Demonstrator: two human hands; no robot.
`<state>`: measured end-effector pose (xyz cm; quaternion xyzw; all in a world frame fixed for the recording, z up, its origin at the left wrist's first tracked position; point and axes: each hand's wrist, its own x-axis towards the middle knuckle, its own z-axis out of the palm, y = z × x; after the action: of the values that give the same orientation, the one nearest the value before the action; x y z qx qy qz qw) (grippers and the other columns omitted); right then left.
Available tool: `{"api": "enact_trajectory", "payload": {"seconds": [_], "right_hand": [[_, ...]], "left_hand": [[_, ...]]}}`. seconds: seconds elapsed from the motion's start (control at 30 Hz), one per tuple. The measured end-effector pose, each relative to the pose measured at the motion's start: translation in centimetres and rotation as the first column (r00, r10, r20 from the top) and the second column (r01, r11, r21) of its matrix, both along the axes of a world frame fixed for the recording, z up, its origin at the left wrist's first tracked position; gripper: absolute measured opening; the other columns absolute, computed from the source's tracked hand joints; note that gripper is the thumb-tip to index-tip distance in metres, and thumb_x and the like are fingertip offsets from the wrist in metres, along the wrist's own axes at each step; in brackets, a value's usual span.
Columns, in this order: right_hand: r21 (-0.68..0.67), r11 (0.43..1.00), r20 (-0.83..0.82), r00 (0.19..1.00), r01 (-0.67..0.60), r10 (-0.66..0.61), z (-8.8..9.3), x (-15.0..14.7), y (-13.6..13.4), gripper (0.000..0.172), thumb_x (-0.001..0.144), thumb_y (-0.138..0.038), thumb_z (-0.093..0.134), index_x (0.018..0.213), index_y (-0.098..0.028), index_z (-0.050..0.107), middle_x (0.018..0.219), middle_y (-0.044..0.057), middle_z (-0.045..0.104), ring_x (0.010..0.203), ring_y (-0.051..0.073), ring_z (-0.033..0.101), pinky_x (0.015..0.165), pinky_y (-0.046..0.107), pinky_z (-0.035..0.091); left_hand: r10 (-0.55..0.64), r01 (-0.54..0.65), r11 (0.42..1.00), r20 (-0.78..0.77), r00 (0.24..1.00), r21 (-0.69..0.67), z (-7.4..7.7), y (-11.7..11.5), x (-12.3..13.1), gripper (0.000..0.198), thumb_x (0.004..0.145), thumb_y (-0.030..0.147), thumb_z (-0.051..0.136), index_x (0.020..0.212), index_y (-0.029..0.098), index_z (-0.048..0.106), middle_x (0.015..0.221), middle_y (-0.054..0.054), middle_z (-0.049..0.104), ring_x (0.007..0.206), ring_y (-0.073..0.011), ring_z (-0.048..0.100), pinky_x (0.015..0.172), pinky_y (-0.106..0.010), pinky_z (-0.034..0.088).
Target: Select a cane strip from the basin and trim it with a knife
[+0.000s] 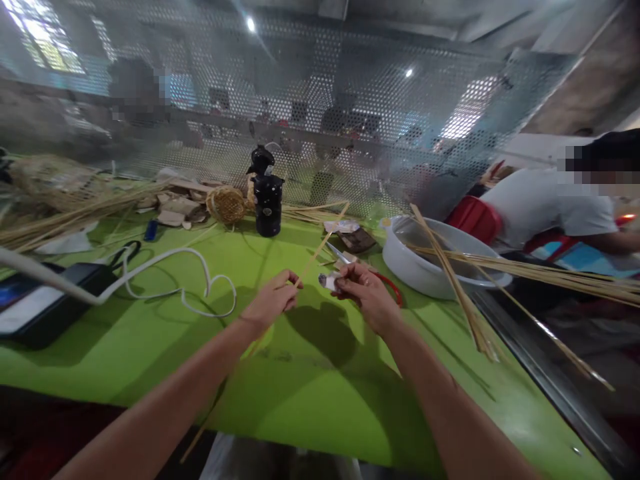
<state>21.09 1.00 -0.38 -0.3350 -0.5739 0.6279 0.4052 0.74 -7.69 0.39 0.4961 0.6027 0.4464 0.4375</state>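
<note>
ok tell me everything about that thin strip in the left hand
The strip is long, thin and pale tan, like split bamboo or cane. It lies slantwise, from beyond the near edge of the green table up toward the far right. The left hand pinches it about midway with its fingers. The right hand, gripping a small pale object, is close by, seemingly not touching it.

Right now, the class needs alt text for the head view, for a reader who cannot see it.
Over a green table, the left hand pinches a thin cane strip while the right hand holds a small pale object beside it. A white basin of more strips sits right, a black bottle behind.
</note>
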Motion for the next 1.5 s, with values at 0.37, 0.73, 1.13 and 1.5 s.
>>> {"api": "enact_trajectory", "payload": {"seconds": [0.37,0.73,1.13,1.5], "right_hand": [[0.533,0.843,0.198,0.980,-0.080,-0.032,-0.4,-1.4,-1.8,0.005,0.076,-0.018,0.066,0.072,-0.021,0.066,0.103,0.007,0.068,0.108,0.025,0.061,0.099,0.041,0.043],[0.198,0.976,0.096,0.993,-0.090,0.072,-0.6,-1.7,-2.0,0.005,0.070,-0.023,0.068,0.074,-0.022,0.066,0.091,0.003,0.071,0.086,0.021,0.066,0.082,0.035,0.051],[0.070,0.997,0.056,0.998,-0.008,0.004,-1.2,-1.9,-2.8,0.050,0.073,-0.047,0.083,0.110,-0.022,0.060,0.101,0.006,0.068,0.088,0.020,0.065,0.077,0.032,0.053],[0.053,0.997,0.027,0.998,-0.058,0.057,-2.3,-2.0,-2.0,0.023,0.072,-0.037,0.080,0.087,-0.021,0.074,0.080,0.002,0.071,0.072,0.017,0.064,0.073,0.032,0.054]], "left_hand": [[-0.114,0.121,0.992,0.133,0.985,-0.043,-0.6,0.2,-0.2,0.055,0.078,0.076,0.056,0.078,0.020,0.053,0.055,0.008,0.038,0.049,-0.0083,0.027,0.050,-0.027,0.018],[-0.116,0.120,0.991,0.062,0.991,-0.057,-0.9,0.7,-0.5,0.045,0.072,0.062,0.071,0.080,0.019,0.060,0.055,0.008,0.039,0.052,-0.0089,0.032,0.051,-0.025,0.019],[-0.101,0.105,0.994,0.121,0.988,-0.028,-0.9,1.0,-0.3,0.042,0.073,0.059,0.071,0.083,0.019,0.059,0.056,0.009,0.038,0.052,-0.0086,0.029,0.051,-0.026,0.017],[-0.022,0.021,0.998,0.011,1.000,0.051,-1.4,1.5,-0.8,0.046,0.074,0.052,0.072,0.103,0.018,0.064,0.056,0.010,0.037,0.051,-0.0092,0.030,0.052,-0.025,0.021]]}}
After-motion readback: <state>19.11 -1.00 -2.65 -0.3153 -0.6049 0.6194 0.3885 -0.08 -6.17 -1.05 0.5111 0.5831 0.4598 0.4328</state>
